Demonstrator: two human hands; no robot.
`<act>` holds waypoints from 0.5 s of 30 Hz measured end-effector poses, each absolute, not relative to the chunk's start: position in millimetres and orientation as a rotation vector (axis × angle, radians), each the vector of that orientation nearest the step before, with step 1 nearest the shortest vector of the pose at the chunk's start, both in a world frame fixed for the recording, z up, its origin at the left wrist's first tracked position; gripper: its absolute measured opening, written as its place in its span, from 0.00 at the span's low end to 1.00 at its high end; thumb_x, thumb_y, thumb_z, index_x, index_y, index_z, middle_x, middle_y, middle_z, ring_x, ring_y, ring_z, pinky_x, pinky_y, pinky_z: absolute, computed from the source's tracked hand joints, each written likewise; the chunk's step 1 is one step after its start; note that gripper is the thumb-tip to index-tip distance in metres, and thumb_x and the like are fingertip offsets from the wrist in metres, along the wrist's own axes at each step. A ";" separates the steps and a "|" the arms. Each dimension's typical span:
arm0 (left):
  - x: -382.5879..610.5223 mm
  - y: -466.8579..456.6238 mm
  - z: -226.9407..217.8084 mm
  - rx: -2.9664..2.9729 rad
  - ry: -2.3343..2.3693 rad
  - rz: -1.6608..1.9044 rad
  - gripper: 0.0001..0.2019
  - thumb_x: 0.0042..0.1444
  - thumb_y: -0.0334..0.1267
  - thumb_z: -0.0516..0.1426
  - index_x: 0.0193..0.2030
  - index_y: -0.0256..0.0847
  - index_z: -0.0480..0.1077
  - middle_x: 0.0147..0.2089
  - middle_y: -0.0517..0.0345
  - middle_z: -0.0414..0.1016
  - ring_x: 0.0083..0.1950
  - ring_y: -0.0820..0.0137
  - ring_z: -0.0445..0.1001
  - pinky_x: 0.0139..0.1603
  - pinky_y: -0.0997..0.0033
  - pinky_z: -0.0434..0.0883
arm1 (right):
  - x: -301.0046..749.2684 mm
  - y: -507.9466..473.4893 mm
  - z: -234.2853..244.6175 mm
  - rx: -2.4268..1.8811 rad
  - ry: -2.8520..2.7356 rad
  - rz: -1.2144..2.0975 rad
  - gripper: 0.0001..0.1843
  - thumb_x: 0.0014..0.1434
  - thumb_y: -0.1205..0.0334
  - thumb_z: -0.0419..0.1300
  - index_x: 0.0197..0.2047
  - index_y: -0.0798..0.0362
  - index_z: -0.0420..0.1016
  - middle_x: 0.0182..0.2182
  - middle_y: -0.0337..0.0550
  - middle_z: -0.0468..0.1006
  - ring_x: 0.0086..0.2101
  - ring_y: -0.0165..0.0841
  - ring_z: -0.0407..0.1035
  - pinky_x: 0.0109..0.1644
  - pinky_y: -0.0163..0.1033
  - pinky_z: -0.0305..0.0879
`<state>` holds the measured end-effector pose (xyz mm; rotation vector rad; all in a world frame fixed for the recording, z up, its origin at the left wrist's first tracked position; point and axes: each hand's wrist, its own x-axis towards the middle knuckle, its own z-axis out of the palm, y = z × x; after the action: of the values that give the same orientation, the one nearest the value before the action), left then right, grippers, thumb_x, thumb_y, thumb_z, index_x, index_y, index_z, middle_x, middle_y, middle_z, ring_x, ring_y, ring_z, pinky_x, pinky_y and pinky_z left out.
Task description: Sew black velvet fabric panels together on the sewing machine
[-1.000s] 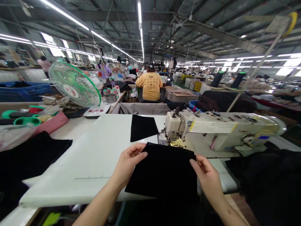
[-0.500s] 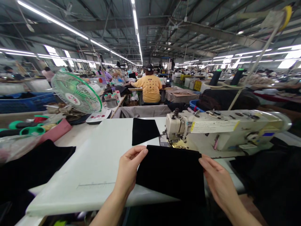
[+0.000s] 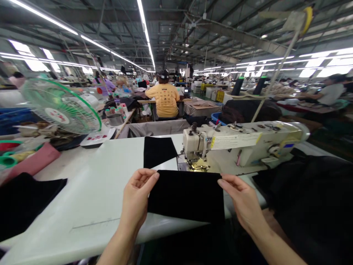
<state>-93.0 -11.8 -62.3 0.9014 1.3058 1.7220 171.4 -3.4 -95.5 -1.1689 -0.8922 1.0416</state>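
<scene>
A black fabric piece (image 3: 187,197) is stretched between my two hands, its top edge roughly level. My left hand (image 3: 139,193) pinches the upper left corner between thumb and fingers. At the upper right corner, my right hand (image 3: 239,195) has the same kind of pinch. Just beyond the cloth stands a cream sewing machine (image 3: 234,143), its needle area (image 3: 198,165) lit. A second black fabric piece (image 3: 159,151) lies flat on the white table (image 3: 99,184), left of the machine head.
A green-rimmed fan (image 3: 60,108) stands at the left. Dark cloth is heaped at the right (image 3: 306,195), and more black cloth (image 3: 27,206) lies at the left edge. A person in a yellow shirt (image 3: 163,97) sits ahead with their back to me. Thread cones (image 3: 237,86) stand behind the machine.
The view has turned to the right, so the surroundings sit further left. Both hands still hold the cloth by its corners, and its lower edge hangs slightly higher.
</scene>
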 end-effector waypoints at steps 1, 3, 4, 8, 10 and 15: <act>-94.0 -11.7 -62.5 0.884 1.293 1.740 0.15 0.39 0.40 0.72 0.32 0.41 0.74 0.33 0.62 0.77 0.38 0.73 0.74 0.41 0.78 0.71 | 171.0 -4.7 -92.0 -1.169 -0.920 1.030 0.15 0.42 0.52 0.75 0.31 0.51 0.83 0.34 0.44 0.83 0.38 0.39 0.76 0.47 0.43 0.72; -96.2 -11.2 -62.9 0.846 1.266 1.753 0.17 0.35 0.38 0.74 0.32 0.43 0.74 0.33 0.64 0.77 0.38 0.74 0.74 0.41 0.81 0.72 | 169.8 -6.3 -84.5 -1.160 -0.959 1.029 0.13 0.43 0.52 0.74 0.29 0.51 0.81 0.33 0.43 0.83 0.36 0.38 0.76 0.45 0.42 0.72; -97.2 -10.8 -63.0 0.830 1.256 1.749 0.18 0.34 0.38 0.74 0.32 0.43 0.74 0.32 0.65 0.77 0.38 0.75 0.74 0.40 0.83 0.72 | 169.1 -6.6 -81.4 -1.152 -0.971 1.037 0.13 0.44 0.53 0.74 0.29 0.51 0.81 0.32 0.42 0.82 0.35 0.37 0.75 0.44 0.41 0.71; -98.6 -11.2 -60.7 0.780 1.257 1.736 0.18 0.31 0.38 0.75 0.29 0.45 0.74 0.31 0.67 0.77 0.37 0.76 0.74 0.40 0.87 0.73 | 167.7 -5.7 -77.6 -1.103 -0.945 1.100 0.12 0.44 0.55 0.74 0.28 0.51 0.80 0.32 0.40 0.81 0.34 0.33 0.72 0.41 0.37 0.68; -97.8 -11.7 -58.5 0.769 1.275 1.750 0.19 0.29 0.38 0.75 0.28 0.44 0.73 0.31 0.67 0.76 0.37 0.77 0.74 0.41 0.88 0.73 | 167.8 -4.7 -80.4 -1.061 -0.914 1.145 0.12 0.44 0.56 0.74 0.28 0.51 0.79 0.33 0.39 0.80 0.34 0.32 0.70 0.41 0.36 0.67; -99.8 -15.7 -62.5 0.820 1.311 1.755 0.19 0.27 0.38 0.75 0.25 0.44 0.71 0.30 0.65 0.76 0.37 0.75 0.74 0.40 0.87 0.74 | 168.7 -3.0 -86.4 -0.999 -0.893 1.211 0.13 0.45 0.57 0.74 0.28 0.53 0.76 0.29 0.37 0.76 0.32 0.29 0.67 0.39 0.35 0.63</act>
<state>-99.8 -15.7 -62.5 0.8198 1.3113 1.7552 168.7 -3.0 -86.4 -0.9988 -0.8932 1.2112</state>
